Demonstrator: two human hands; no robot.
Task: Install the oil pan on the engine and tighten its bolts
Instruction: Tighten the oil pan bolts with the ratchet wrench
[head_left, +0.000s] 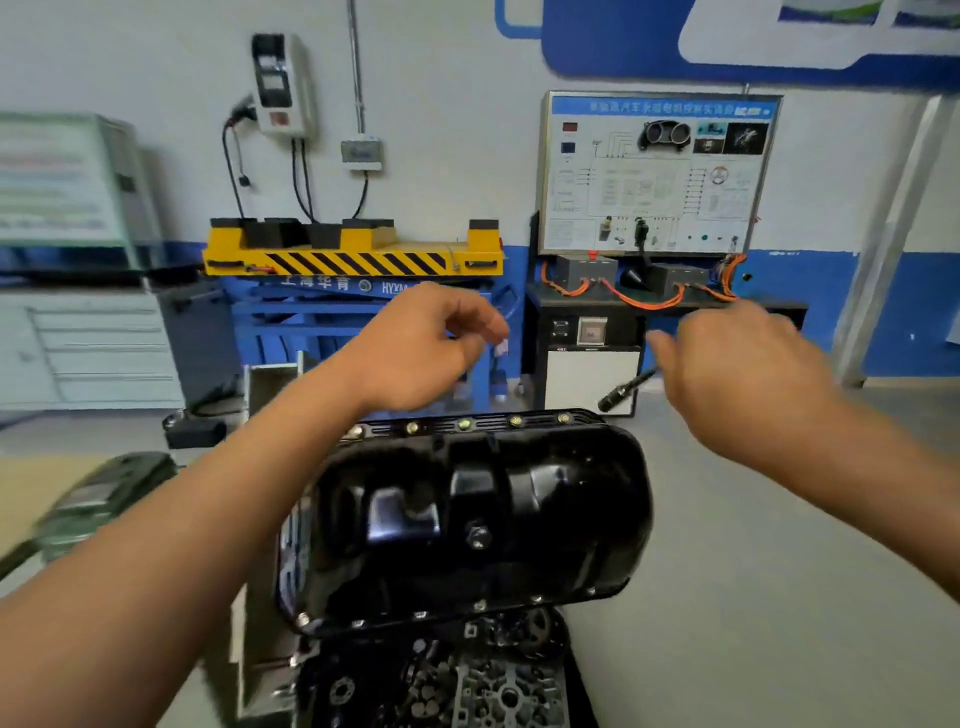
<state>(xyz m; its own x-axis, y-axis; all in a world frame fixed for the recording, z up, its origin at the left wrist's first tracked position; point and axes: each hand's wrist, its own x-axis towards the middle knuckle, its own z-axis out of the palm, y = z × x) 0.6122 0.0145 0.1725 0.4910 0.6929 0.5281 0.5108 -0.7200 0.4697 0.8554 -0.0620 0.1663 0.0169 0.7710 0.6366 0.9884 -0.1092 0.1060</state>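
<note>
The black oil pan sits upside down on the engine, low in the middle of the view. Several brass-coloured bolts stand in its far flange, and more dot the near flange. My left hand hovers above the pan's far left corner, its fingers loosely curled with nothing visible in them. My right hand is raised beyond the pan's far right corner. It grips a slim black socket driver, whose tip points down and to the left, just above the flange.
A yellow and black striped lift table on a blue frame stands behind the engine. A wiring training board sits over a dark cabinet with orange cables at the back right. Grey drawers are at left, and a blurred green object lies nearer.
</note>
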